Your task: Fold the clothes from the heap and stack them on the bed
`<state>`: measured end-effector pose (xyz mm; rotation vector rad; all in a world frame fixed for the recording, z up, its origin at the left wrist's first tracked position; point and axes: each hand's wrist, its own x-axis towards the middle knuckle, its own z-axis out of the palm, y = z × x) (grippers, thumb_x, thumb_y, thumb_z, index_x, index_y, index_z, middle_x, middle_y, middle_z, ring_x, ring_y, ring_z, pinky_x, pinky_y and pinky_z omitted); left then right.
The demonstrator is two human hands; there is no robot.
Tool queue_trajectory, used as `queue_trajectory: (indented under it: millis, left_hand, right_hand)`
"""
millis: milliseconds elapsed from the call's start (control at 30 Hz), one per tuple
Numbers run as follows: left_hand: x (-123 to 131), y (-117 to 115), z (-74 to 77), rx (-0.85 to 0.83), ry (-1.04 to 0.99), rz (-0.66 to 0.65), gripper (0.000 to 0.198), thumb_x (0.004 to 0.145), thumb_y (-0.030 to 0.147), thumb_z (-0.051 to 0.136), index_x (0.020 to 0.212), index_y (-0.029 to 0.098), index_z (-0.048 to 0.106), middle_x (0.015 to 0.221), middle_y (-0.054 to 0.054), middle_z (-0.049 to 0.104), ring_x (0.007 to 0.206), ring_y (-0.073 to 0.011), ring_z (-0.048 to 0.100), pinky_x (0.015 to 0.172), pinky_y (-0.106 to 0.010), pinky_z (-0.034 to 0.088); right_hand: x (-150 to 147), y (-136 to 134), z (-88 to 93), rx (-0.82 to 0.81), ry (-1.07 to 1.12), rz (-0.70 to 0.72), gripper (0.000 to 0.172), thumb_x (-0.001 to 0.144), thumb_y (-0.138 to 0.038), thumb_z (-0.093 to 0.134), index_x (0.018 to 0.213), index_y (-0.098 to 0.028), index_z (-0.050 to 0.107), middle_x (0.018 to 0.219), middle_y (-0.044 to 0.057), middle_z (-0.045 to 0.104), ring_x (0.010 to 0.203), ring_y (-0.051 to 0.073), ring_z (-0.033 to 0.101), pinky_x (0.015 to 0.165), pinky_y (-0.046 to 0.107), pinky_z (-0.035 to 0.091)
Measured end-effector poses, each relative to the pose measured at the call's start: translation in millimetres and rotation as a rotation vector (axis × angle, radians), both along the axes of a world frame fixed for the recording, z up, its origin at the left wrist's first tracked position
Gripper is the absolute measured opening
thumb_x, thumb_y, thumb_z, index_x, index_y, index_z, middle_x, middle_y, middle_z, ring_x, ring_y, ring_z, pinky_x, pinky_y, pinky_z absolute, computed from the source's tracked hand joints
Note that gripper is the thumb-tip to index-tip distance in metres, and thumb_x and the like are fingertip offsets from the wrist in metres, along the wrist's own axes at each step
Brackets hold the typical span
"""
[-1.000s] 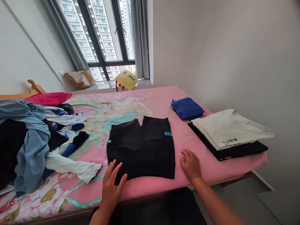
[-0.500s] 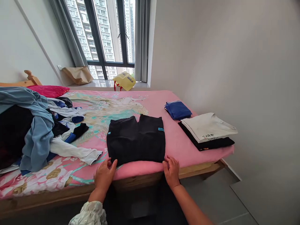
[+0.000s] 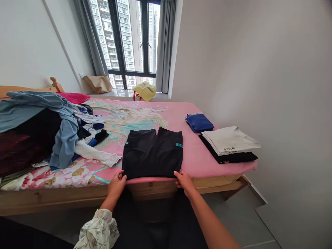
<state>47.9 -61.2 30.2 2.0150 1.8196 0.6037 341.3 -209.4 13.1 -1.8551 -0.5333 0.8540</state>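
Two near corners now pinched, right one untouched a second ago | left hand (image 3: pixel 116 185), right hand (image 3: pixel 184 182): thumbs against fingers | black garment (image 3: pixel 152 155) lies flat just beyond fingertips | edge seems under two-handed control

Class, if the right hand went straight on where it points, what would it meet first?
Probably the black garment: the right hand seems to touch its near right corner.

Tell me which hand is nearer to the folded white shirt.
Right. The right hand is at the near right corner of the black pants, left of the folded white shirt; the left hand is at the pants' near left corner, farther from the shirt.
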Motion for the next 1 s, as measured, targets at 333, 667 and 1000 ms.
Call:
queue_trajectory:
  millis: [333, 667, 1000]
  left_hand:
    - [59, -91, 2.8, 0.329, 0.125, -0.560, 0.058, 0.079, 0.010, 0.043, 0.136, 0.023, 0.047, 0.146, -0.004, 0.044, 0.132, -0.0229, 0.040, 0.108, -0.041, 0.031]
    - [86, -92, -12.1, 0.216, 0.179, -0.525, 0.062, 0.075, 0.010, 0.047, 0.136, 0.017, 0.046, 0.144, -0.009, 0.045, 0.133, -0.0237, 0.040, 0.105, -0.045, 0.032]
    - [88, -99, -21.1, 0.193, 0.086, -0.520, 0.068, 0.072, 0.008, 0.043, 0.140, 0.014, 0.040, 0.149, -0.010, 0.037, 0.138, -0.0253, 0.031, 0.109, -0.052, 0.023]
  right_hand:
    - [-40, -23, -6.3, 0.199, 0.388, -0.068, 0.032, 0.078, -0.044, 0.061, 0.092, -0.018, 0.049, 0.072, 0.000, 0.062, 0.056, 0.011, 0.061, 0.047, 0.020, 0.047]
    - [-50, -20, -30.4, 0.267, 0.361, -0.168, 0.044, 0.069, -0.051, 0.066, 0.094, -0.018, 0.053, 0.073, 0.001, 0.064, 0.061, 0.014, 0.064, 0.047, 0.021, 0.048]
    - [-54, -8, -26.7, 0.292, 0.004, -0.232, 0.058, 0.071, -0.055, 0.056, 0.112, -0.013, 0.058, 0.098, 0.010, 0.067, 0.082, 0.025, 0.066, 0.061, 0.033, 0.054]
